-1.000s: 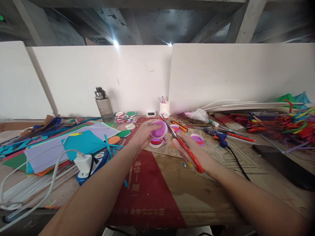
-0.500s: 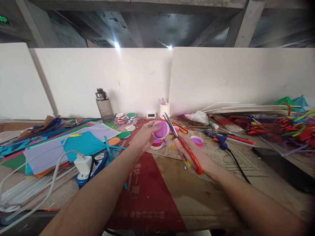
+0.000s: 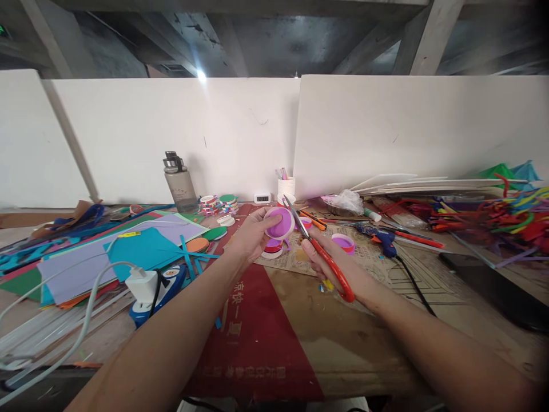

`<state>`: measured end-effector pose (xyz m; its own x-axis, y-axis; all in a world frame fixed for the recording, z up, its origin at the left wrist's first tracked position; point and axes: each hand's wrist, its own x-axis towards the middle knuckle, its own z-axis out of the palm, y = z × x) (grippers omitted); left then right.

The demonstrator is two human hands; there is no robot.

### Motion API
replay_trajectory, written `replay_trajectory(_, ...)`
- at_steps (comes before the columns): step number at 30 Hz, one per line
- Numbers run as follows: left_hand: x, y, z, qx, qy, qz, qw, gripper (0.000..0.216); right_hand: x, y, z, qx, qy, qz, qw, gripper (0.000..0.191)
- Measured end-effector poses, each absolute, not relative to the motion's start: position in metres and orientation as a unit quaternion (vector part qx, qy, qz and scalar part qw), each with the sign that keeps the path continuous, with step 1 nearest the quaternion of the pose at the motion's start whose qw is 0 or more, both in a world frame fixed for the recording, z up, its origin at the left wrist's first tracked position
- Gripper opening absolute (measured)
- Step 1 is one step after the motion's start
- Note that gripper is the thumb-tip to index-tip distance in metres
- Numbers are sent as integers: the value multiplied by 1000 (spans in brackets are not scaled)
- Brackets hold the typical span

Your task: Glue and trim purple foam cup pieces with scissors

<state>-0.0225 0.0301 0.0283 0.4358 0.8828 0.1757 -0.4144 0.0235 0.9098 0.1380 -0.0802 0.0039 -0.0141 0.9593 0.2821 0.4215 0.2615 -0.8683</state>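
Between the fingers and thumb of my left hand [image 3: 251, 234] is a purple disc with a white rim [image 3: 281, 224], its face tilted toward me. My right hand [image 3: 319, 257] is closed around red-handled scissors [image 3: 323, 254]. Their blades point up and away, the tips close to the disc's right edge; whether they touch it I cannot tell. Just below the disc, a purple and white ring-shaped piece [image 3: 273, 253] lies on the table. Another purple piece with a pink and white rim [image 3: 343, 244] sits to the right of the scissors, and a similar one [image 3: 306, 222] is partly hidden behind the blades.
Coloured paper sheets [image 3: 77, 274] and a power strip with a white plug [image 3: 143, 284] lie left. A grey bottle [image 3: 179, 186] stands behind. To the right are a blue glue gun [image 3: 384, 243], a black phone-like slab [image 3: 493, 292] and a heap of bright craft strips [image 3: 510, 217].
The view has shifted slightly. Both hands keep nearly the same pose, with the disc and the scissors still held close together.
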Motion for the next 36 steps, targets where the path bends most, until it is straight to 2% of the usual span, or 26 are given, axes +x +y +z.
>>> replay_trajectory(5,-22,31,27,509,222,480,679,34,139,-79,2,-533,-650,293,455,38)
replay_trajectory(25,-27,35,31,509,226,465,688,33,137,-83,8,-533,-646,298,459,36)
replay_trajectory(36,-28,36,30,530,227,452,681,31,139,-83,12,-537,-665,291,429,31)
